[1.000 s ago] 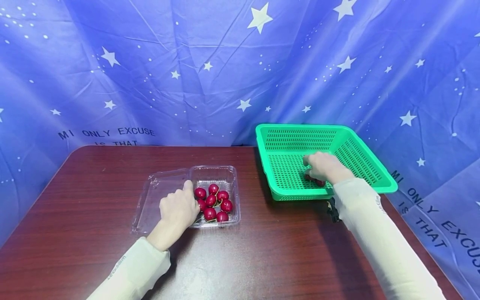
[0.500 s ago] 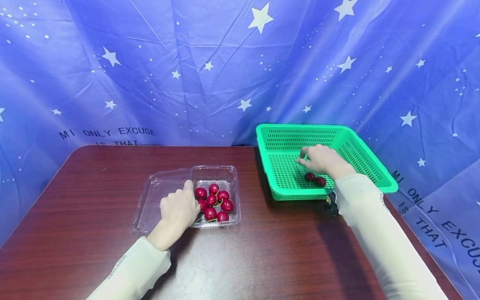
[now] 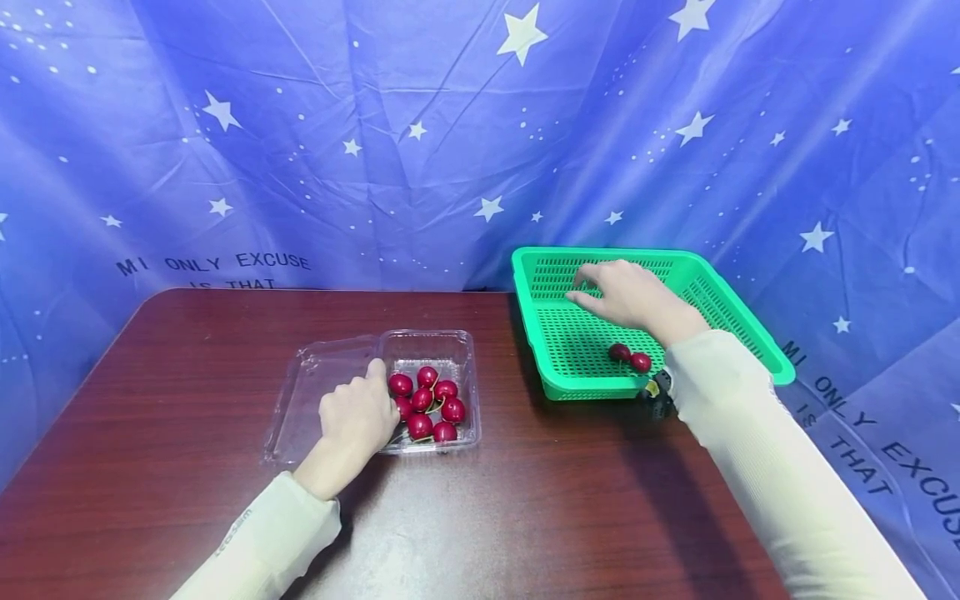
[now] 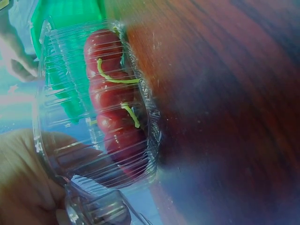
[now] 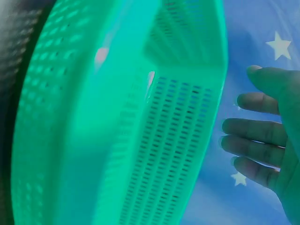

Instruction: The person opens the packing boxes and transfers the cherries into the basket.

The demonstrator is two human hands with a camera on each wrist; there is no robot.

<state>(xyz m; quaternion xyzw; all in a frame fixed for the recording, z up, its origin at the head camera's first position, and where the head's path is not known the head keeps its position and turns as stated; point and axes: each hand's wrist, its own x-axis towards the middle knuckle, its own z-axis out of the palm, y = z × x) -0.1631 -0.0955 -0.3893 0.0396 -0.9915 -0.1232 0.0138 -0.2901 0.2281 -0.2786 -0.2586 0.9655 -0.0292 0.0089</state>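
Note:
In the head view my left hand [image 3: 356, 418] grips the hinge side of a clear plastic clamshell box [image 3: 467, 354]. Its lid [image 3: 324, 379] is folded back flat to the left. Several red cherries [image 3: 419, 426] with green stems sit inside; the left wrist view shows these cherries [image 4: 110, 96] through the box's ribbed wall. Over the green basket [image 3: 564, 387] hovers my right hand [image 3: 630, 293], holding nothing. Two darker cherries [image 3: 640, 362] lie on the basket floor below it. The right wrist view shows that hand [image 5: 262, 131] with fingers spread apart, away from the basket wall.
Both containers stand on a glossy reddish-brown table [image 3: 480, 517], with bare wood between them. A blue curtain [image 3: 420, 167] printed with stars hangs right behind the table. A small black device [image 3: 656, 396] sits under the right wrist, near the basket's front rim.
My right hand has risen and moved back and left over the basket, uncovering two cherries on its floor; its fingers have spread. The left hand and the box have not moved.

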